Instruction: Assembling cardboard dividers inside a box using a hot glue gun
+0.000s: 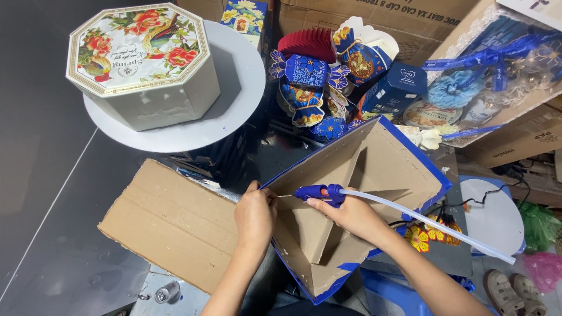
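The right hand [351, 213] is clamped on a blue glue gun [319, 193], its tip at the blue-edged cardboard box [380, 169] corner; the left hand [254, 213] pinches that box's edge.

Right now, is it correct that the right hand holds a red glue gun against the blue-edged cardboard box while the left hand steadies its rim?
Not quite: in the head view, the glue gun in the right hand is blue, not red. The left hand does steady the blue-edged cardboard box rim.

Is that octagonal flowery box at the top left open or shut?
Shut. The octagonal box has its flower-printed lid sitting flat and square on top, with no gap showing, as it rests on a round white board.
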